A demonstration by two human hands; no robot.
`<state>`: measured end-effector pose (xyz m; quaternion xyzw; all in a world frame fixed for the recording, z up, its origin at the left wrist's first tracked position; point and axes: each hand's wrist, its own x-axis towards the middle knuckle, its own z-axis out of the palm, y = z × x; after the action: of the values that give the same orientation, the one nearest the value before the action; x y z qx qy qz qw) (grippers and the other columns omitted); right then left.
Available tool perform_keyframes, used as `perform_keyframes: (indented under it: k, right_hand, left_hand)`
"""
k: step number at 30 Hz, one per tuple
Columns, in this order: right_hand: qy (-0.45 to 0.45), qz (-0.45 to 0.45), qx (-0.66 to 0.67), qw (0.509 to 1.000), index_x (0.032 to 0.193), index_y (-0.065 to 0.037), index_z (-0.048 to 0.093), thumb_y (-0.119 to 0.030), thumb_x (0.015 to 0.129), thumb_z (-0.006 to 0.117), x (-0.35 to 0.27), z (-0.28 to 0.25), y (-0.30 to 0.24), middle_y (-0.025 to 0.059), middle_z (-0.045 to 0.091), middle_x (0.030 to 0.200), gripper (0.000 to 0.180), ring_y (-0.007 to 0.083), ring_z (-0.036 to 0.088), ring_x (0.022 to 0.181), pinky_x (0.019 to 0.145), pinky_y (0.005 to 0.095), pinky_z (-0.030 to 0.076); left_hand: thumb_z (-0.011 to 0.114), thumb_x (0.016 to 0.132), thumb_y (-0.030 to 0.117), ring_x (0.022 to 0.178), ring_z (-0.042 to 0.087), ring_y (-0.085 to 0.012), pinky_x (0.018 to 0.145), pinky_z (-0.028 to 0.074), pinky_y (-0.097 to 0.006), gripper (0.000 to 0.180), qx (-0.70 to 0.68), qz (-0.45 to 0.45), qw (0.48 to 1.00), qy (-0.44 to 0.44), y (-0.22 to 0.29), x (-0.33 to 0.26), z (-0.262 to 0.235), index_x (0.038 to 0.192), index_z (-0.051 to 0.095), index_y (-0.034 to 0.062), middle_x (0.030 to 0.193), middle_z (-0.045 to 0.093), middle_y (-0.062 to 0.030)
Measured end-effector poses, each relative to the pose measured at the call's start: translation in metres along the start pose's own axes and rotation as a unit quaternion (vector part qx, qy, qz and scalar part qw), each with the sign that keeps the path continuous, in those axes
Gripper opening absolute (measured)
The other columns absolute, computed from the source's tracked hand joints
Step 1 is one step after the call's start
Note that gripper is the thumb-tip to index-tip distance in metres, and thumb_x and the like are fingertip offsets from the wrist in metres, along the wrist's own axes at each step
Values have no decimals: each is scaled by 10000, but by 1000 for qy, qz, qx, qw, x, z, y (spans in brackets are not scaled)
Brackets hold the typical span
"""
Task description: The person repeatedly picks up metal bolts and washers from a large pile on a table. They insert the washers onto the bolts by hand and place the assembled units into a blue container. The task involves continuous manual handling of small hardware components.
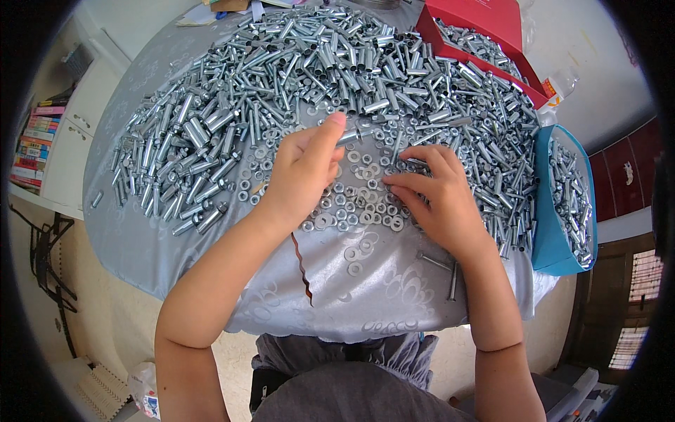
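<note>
My left hand is closed around a silver expansion bolt, which sticks out to the right past the thumb. Its far end lies above the loose hardware. Just to the right, my right hand reaches down to the small parts, thumb and forefinger tips close together and the other fingers curled. Whatever is between those fingertips is too small to make out. Beneath and between both hands lie many hex nuts and flat washers, spread over the grey patterned tablecloth.
A large heap of metal sleeves and bolts curves around the far side. At the back right stands a red box of parts; a blue bin of bolts sits at the right. Two loose bolts lie by my right forearm.
</note>
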<state>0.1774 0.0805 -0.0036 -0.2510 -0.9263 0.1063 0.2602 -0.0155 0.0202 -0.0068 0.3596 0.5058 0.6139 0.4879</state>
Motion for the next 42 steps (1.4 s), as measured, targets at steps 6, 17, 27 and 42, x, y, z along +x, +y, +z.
perform_keyframes:
  k: [6, 17, 27, 42]
  right_hand:
    - [-2, 17, -11, 1000, 799, -86, 648, -84, 654, 665, 1, 1, -2, 49, 551, 984, 146, 263, 488, 953, 830, 374, 395]
    - [67, 186, 533, 823, 920, 14, 562, -18, 814, 591, 1, -4, -18, 43, 586, 853, 115, 120, 557, 807, 734, 231, 435]
    - [35, 212, 596, 773, 961, 32, 560, -29, 840, 564, 1, -10, -21, 59, 590, 864, 135, 118, 571, 796, 727, 229, 457]
    - [50, 193, 536, 820, 929, 16, 598, -14, 777, 640, -3, -7, -26, 38, 606, 885, 160, 86, 546, 795, 731, 214, 430]
  left_hand:
    - [462, 888, 363, 421, 308, -62, 427, 254, -216, 437, 12, 12, 1000, 4, -2, 1, -2, 545, 307, 142, 486, 305, 45]
    - [435, 901, 414, 476, 294, -30, 446, 260, -227, 512, 90, 51, 991, -84, -2, -15, 8, 501, 380, 100, 497, 324, 73]
    - [414, 905, 433, 513, 309, -35, 461, 253, -233, 518, 128, 35, 984, -119, -3, -17, 7, 534, 437, 72, 522, 346, 61]
    - [437, 911, 380, 514, 286, -28, 461, 250, -234, 492, 97, 5, 985, -146, 1, -17, 8, 518, 402, 85, 528, 315, 79]
